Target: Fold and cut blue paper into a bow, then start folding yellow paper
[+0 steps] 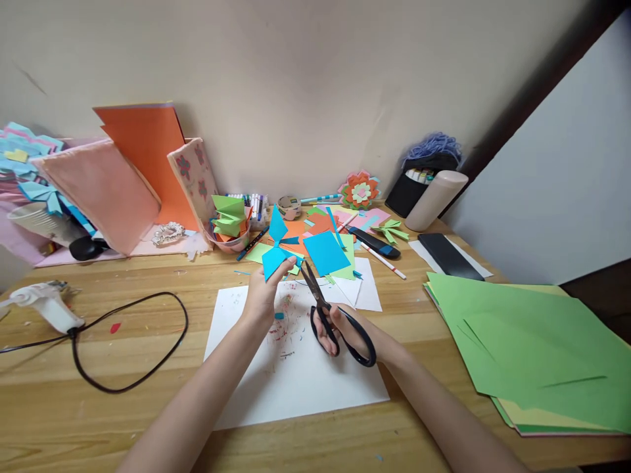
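Observation:
Pinched in my left hand (263,292) is a piece of blue paper (276,257) with pointed, petal-like parts, held up above the white sheet (246,387). My right hand (340,332) has its fingers through the black handles of a pair of scissors (319,297). The scissor blades point up and away, nearly closed, with their tips close to the blue paper's right edge; whether they touch it I cannot tell. Behind the scissors lies a blue paper square (326,253) on green and white scraps. Small coloured specks and a blue snippet (279,316) dot the white sheet.
At the right lies a stack of green paper (532,348) beside a black phone-like slab (451,256). A glue gun (49,309) with a looped cable stands at left. Further back are a utility knife (374,243), a paper flower (361,190), a tub of scraps (231,243) and a pale bottle (436,200).

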Demonstrator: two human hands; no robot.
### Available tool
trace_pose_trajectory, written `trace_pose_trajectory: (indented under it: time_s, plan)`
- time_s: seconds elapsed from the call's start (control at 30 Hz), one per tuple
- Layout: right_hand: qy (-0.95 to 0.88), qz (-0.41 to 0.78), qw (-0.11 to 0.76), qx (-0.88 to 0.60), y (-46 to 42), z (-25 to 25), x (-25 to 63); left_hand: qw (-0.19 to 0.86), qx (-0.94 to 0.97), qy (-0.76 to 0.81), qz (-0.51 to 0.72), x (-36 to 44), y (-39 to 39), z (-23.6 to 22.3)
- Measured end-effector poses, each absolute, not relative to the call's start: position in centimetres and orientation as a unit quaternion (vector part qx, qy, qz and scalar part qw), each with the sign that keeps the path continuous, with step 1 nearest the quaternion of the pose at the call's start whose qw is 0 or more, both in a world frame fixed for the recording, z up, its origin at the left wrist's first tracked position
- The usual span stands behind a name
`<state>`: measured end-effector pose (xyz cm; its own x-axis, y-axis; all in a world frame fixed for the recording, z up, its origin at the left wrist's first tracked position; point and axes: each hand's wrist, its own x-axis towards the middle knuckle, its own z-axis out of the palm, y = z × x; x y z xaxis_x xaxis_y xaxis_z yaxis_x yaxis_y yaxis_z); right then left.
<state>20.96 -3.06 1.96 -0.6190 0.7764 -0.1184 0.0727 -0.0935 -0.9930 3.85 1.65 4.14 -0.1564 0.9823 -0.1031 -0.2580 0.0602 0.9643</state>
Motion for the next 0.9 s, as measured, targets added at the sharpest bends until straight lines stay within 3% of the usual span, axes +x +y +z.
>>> trace_pose_trajectory:
  time_s: [0.2,0.6,0.9]
  plan:
    - [-0.635,0.642,0.211,-0.374,-2.5,3.0,22.0,0.606,0.372,0.467,0.526,2.6,2.4,5.0]
    - [-0.673,0.592,0.116,-0.428,-1.8,2.1,23.9,0.637,0.440,0.504,0.383,1.0,2.6,5.1]
    - [-0.682,0.577,0.125,-0.433,-1.9,1.9,23.8,0.638,0.436,0.503,0.387,1.3,2.6,5.0]
